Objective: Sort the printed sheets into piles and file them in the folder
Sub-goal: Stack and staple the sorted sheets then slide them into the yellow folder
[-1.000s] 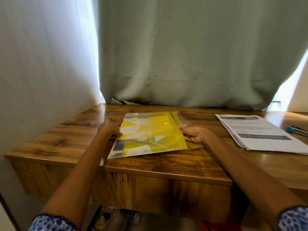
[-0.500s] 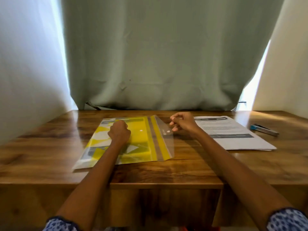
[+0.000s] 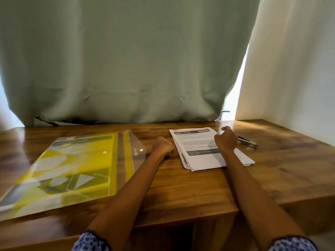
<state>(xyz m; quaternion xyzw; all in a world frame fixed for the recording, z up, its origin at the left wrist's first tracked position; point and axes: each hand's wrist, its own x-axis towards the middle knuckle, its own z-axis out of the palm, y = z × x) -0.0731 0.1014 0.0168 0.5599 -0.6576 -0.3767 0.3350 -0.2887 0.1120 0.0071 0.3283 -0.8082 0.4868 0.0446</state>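
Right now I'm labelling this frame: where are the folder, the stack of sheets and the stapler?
folder [image 3: 72, 165]: head view, middle of its yellow cover.
stack of sheets [image 3: 197, 147]: head view, middle of top page.
stapler [image 3: 249, 143]: head view, its metal body.

Folders: one yellow plastic folder [image 3: 72, 167], its clear flap open
Stacks of printed sheets: one stack of printed sheets [image 3: 201, 151]; sheet count cannot be told
Staplers: one stapler [image 3: 248, 142], partly hidden
Hands: two, left hand [image 3: 163, 147] and right hand [image 3: 225, 140]
Curtains: one curtain [image 3: 126, 60]
Tables: one wooden table [image 3: 190, 187]

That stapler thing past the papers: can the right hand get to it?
Probably yes. The right hand hovers over the printed sheets, the stapler lies just beyond it, nothing between.
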